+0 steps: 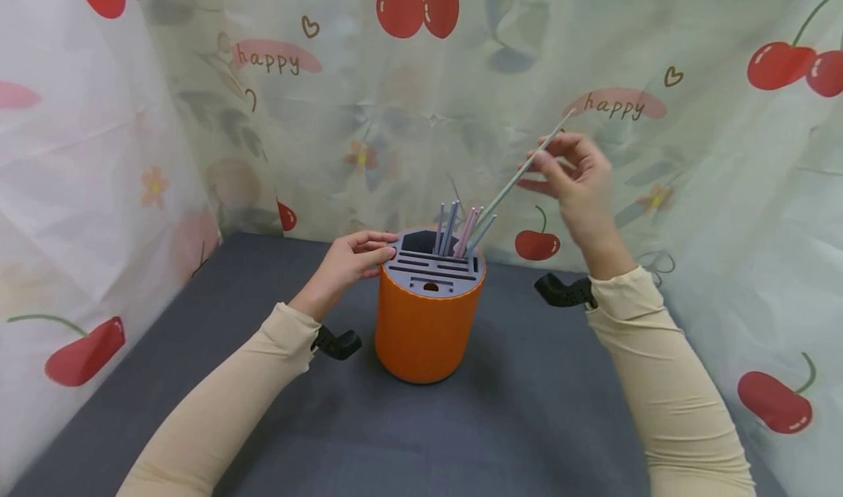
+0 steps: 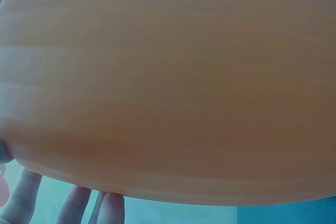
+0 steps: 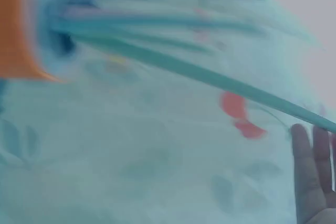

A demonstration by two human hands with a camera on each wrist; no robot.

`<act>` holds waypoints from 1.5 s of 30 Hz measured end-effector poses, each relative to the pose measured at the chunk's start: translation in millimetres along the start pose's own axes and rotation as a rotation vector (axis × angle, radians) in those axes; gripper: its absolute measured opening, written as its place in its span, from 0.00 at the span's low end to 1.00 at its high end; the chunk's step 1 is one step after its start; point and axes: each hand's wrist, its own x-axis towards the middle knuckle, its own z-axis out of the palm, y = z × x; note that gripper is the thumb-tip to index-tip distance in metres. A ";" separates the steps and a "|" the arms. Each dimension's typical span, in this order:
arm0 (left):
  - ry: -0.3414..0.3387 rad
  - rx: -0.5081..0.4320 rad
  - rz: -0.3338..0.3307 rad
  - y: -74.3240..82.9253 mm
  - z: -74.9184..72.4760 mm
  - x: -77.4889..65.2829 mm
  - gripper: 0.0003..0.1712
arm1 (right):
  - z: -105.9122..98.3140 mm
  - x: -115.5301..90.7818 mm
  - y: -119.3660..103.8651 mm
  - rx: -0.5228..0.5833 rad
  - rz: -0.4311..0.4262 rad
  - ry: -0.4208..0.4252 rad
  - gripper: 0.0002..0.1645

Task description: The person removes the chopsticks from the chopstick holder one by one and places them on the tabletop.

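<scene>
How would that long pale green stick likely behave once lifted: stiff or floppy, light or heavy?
The pale green stick is probably stiff, since it runs straight between the orange holder and the right hand. It is likely light, looking slim for its length. That thinness suggests it might snap if bent hard.

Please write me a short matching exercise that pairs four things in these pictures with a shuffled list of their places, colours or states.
Column one:
1. Holder
2. Left hand
3. Right hand
4. Table

Column two:
A. Raised, pinching a long pale green stick
B. Dark surface with a round container standing on it
C. Orange around the side, with a greyish slotted top
D. Touching the container near its top edge

Right pairs: 1-C, 2-D, 3-A, 4-B.
</scene>
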 end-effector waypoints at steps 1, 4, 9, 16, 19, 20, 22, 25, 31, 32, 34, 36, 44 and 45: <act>-0.002 0.001 0.001 -0.1 -0.3 -0.1 0.21 | -3.4 7.9 -9.7 0.054 -0.019 0.032 0.07; -0.003 0.008 0.002 -0.4 -1.0 -0.2 0.21 | -17.0 26.0 -34.4 0.114 -0.061 0.141 0.12; 0.009 0.025 -0.014 -0.3 -0.6 0.9 0.20 | -42.9 29.8 -41.2 0.092 0.023 0.249 0.17; 0.008 0.021 -0.017 0.4 0.8 0.7 0.20 | -70.0 -15.8 38.1 -0.014 0.422 0.147 0.17; -0.003 0.001 -0.016 0.2 0.1 0.5 0.21 | -73.9 -44.7 81.4 -0.154 0.607 0.050 0.19; -0.007 -0.004 -0.016 0.0 -0.1 0.7 0.21 | -74.5 -54.0 95.5 -0.190 0.665 0.017 0.20; -0.012 -0.008 -0.016 -0.5 -0.5 1.2 0.21 | -73.9 -71.7 121.7 -0.261 0.758 -0.046 0.24; -0.012 -0.012 -0.018 -1.2 -0.8 1.9 0.21 | -70.2 -93.3 153.9 -0.329 0.875 -0.107 0.30; -0.009 -0.011 -0.023 -0.2 -0.4 1.4 0.21 | -59.0 -116.7 188.6 -0.388 1.030 -0.102 0.29; -0.010 -0.015 -0.023 0.0 -0.4 1.4 0.21 | -57.5 -118.7 191.5 -0.391 1.047 -0.091 0.28; -0.013 -0.020 -0.023 0.1 -0.6 1.4 0.21 | -55.3 -121.6 195.9 -0.397 1.069 -0.079 0.28; -0.017 -0.025 -0.022 0.2 -0.9 1.4 0.22 | -53.5 -123.9 199.0 -0.401 1.083 -0.069 0.27; -0.013 -0.011 -0.031 1.2 -0.9 0.4 0.22 | -49.7 -131.0 208.0 -0.449 1.108 -0.050 0.27; -0.007 -0.002 -0.033 1.4 -0.8 0.4 0.21 | -49.1 -131.4 208.6 -0.460 1.103 -0.054 0.26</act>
